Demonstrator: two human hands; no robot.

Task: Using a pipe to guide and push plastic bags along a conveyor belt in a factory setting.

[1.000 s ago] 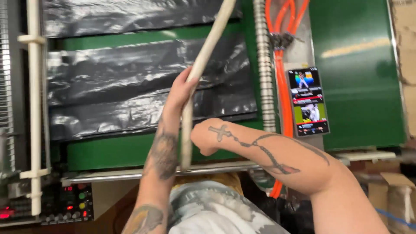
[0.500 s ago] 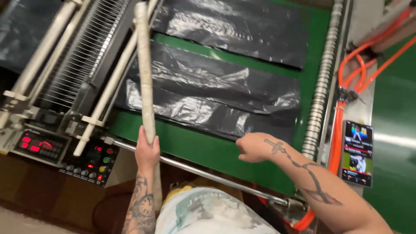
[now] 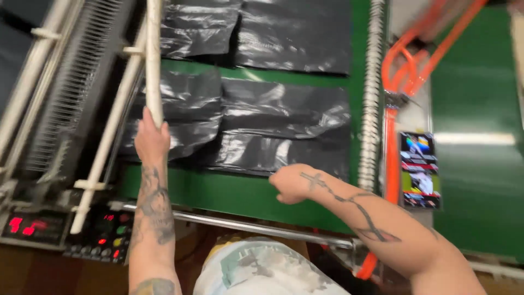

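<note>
Over green conveyor belt (image 3: 234, 191), black plastic bags (image 3: 284, 128), left hand (image 3: 151, 139) grip clamped on white tube (image 3: 153, 60), right hand (image 3: 292, 183) fisted

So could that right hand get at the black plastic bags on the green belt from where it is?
Probably yes. The right hand is curled in a loose fist just above the near edge of the black plastic bags on the green belt, with nothing between them. The left hand is busy gripping the white pole.

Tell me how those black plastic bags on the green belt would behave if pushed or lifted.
The black plastic bags look thin and wrinkled, so probably floppy and light. Their glossy sheen suggests they would slide easily on the green belt. Lying flat and overlapped, they would likely bunch rather than roll.
</note>
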